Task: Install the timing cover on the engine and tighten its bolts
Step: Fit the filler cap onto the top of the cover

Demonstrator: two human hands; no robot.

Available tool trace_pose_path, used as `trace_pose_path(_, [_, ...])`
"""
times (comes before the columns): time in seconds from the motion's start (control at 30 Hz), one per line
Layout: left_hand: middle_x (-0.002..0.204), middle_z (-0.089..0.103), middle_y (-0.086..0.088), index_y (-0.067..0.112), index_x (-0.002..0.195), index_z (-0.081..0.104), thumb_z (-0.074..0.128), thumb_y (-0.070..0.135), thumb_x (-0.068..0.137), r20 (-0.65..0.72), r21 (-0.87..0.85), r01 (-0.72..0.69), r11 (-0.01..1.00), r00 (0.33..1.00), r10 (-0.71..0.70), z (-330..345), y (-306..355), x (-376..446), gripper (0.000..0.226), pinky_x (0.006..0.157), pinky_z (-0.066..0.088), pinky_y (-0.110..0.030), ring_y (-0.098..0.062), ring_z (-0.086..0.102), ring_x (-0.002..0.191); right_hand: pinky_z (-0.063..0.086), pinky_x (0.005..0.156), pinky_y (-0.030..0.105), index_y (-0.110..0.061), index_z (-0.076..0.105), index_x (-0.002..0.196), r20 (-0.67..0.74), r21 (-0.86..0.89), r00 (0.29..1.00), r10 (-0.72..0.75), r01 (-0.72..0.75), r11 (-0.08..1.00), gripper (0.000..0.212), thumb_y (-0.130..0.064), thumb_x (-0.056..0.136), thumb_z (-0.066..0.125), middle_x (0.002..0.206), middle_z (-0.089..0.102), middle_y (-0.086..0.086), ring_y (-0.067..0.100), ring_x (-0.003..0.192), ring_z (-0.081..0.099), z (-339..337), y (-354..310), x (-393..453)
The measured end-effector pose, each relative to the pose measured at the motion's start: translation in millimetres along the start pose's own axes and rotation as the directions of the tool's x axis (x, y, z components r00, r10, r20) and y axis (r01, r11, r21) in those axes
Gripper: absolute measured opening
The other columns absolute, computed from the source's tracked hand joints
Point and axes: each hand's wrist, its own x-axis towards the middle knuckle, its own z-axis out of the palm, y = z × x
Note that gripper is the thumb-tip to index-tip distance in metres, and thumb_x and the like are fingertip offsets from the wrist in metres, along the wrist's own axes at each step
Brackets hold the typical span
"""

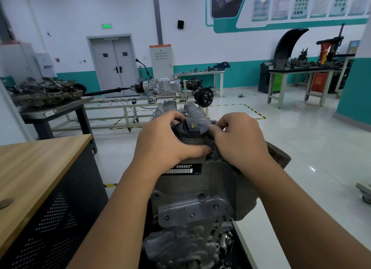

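The grey engine (190,224) stands in front of me, low in the middle of the head view. The grey timing cover (202,180), with a black barcode label (181,169), lies against its near face. A black oil filler cap (187,128) sits at the top. My left hand (160,142) grips the cover's upper part just below the cap, thumb across its front. My right hand (239,140) holds the cover's upper right edge, fingertips pinching near a bolt boss. Whether a bolt is between those fingers is hidden.
A wooden-topped cabinet (36,168) with perforated black doors stands close on my left. A metal table (56,108) with engine parts is behind it. A gearbox on a frame (156,86) and workbenches (297,72) are farther back across the pale floor.
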Motion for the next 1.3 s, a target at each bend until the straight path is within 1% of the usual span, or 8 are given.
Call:
trace_pose_path(0.2, [0.093,0.069,0.016,0.038,0.102,0.063,0.073,0.091,0.025,0.046,0.059,0.011,0.998,0.999,-0.013,-2.8,-0.4,4.4,0.094,0.077,0.058,-0.040,-0.011,0.065,0.087,0.034,0.054,0.024,-0.033,0.058,0.075,-0.156,0.074,0.985,-0.077,0.090,0.993,0.024,-0.043,0.096,0.065,0.063,0.056,-0.016,0.002,0.066,0.055,-11.4,1.3,-28.2])
trace_pose_path(0.37, [0.089,0.066,0.019,0.042,0.102,0.059,0.070,0.087,0.029,0.046,0.013,-0.011,1.000,0.999,0.011,-6.7,2.4,1.9,0.087,0.073,0.058,-0.038,-0.007,0.063,0.084,0.045,0.057,0.031,-0.034,0.059,0.092,-0.374,0.403,0.925,-0.070,0.230,0.886,0.011,-0.041,0.099,0.053,0.075,0.064,-0.018,0.004,0.066,0.059,15.5,-22.1,-73.7])
trace_pose_path(0.5, [0.097,0.063,0.019,0.047,0.114,0.056,0.069,0.076,0.038,0.119,0.017,-0.054,0.998,0.992,0.052,-11.0,3.2,4.7,0.082,0.075,0.055,-0.030,-0.006,0.062,0.088,0.045,0.058,0.038,-0.026,0.059,0.102,-0.432,0.255,0.900,-0.059,0.185,0.949,0.024,-0.045,0.102,0.044,0.066,0.055,-0.015,0.018,0.065,0.058,30.7,-34.4,-68.7])
trace_pose_path(0.6, [0.105,0.063,0.027,0.045,0.133,0.052,0.083,0.069,0.041,0.229,-0.120,-0.016,0.993,0.972,0.044,-24.0,-15.2,3.0,0.100,0.081,0.051,-0.014,0.010,0.062,0.098,0.027,0.050,0.028,-0.026,0.057,0.101,-0.477,0.134,0.875,-0.087,0.171,0.976,0.024,-0.045,0.103,0.043,0.061,0.040,-0.022,0.013,0.057,0.040,36.4,-33.8,-68.9])
trace_pose_path(0.7, [0.108,0.074,0.018,0.029,0.131,0.063,0.087,0.064,0.051,0.321,-0.270,0.078,0.960,0.947,0.014,-34.4,-39.1,-6.5,0.091,0.092,0.053,-0.026,0.004,0.066,0.104,0.023,0.050,0.023,-0.026,0.056,0.101,-0.481,0.116,0.871,-0.099,0.175,0.978,0.021,-0.043,0.104,0.044,0.059,0.036,-0.024,0.006,0.053,0.034,38.2,-33.6,-68.7])
trace_pose_path(0.87, [0.097,0.079,0.011,0.027,0.102,0.077,0.093,0.040,0.061,0.194,-0.560,0.117,0.820,0.981,-0.008,-16.7,-48.7,-19.1,0.046,0.079,0.055,-0.019,-0.006,0.074,0.094,0.042,0.047,0.034,-0.015,0.063,0.100,-0.531,0.110,0.824,-0.199,0.299,0.948,0.017,-0.030,0.102,0.055,0.060,0.052,-0.011,0.022,0.050,0.054,43.8,-33.5,-74.6])
trace_pose_path(1.1, [0.093,0.078,0.012,0.033,0.097,0.075,0.091,0.039,0.053,-0.038,-0.736,0.055,0.675,0.992,-0.123,8.3,-55.2,-30.3,0.048,0.072,0.055,-0.016,-0.003,0.073,0.086,0.045,0.047,0.037,-0.014,0.067,0.098,-0.363,0.044,0.870,-0.332,0.373,0.927,0.020,-0.032,0.098,0.058,0.062,0.043,-0.017,0.022,0.051,0.055,60.8,-39.2,-79.2])
trace_pose_path(1.3, [0.099,0.078,0.010,0.039,0.103,0.074,0.090,0.042,0.061,-0.005,-0.782,0.041,0.622,0.997,-0.071,10.7,-62.1,-29.9,0.045,0.076,0.058,-0.024,-0.008,0.074,0.093,0.048,0.050,0.038,-0.016,0.069,0.096,-0.279,-0.018,0.895,-0.349,0.359,0.933,0.018,-0.031,0.101,0.061,0.061,0.054,-0.010,0.023,0.053,0.055,50.7,-47.0,-79.5])
